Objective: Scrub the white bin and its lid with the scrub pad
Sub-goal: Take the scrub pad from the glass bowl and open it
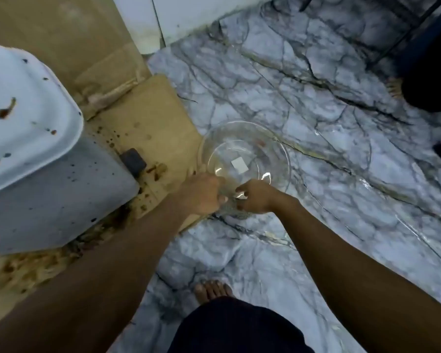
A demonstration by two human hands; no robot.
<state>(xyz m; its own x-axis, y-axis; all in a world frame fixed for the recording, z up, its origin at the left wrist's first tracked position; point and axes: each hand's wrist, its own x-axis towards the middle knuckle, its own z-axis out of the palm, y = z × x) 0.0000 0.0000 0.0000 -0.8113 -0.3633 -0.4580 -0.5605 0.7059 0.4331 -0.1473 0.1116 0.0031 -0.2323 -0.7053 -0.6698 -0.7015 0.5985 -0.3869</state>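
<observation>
1. We have both hands at the near rim of the clear round bowl [245, 154], which stands on the grey-veined marble floor [341, 174]. The left hand [201, 194] is curled closed on this rim. The right hand [256, 197] pinches the rim just beside it.
2. We think the bowl can slip if we lift or drag it from one side only. The floor is hard, so a fall could crack it. A bare foot [213, 289] is near it.
3. The left side of the bowl touches the edge of the brown cardboard sheet [158, 115]. If the bowl holds water, which we cannot tell, a spill could soak the cardboard.
4. The white plastic bin [31, 118], spotted with brown dirt, lies on the cardboard at the left, well apart from both hands. It is not upright.
5. One broad white face of the bin, with a rounded lip, is turned up toward us. We cannot tell if this face is the lid or the base.
6. The long axis of the bin seems to run from this face toward the near left edge of the view. Nothing holds the bin, so it may rock or slide when we scrub it.
7. A dark grey rectangular block [133, 161] lies on the cardboard just beside the bin. We judge it may be the scrub pad, and no hand is on it.
</observation>
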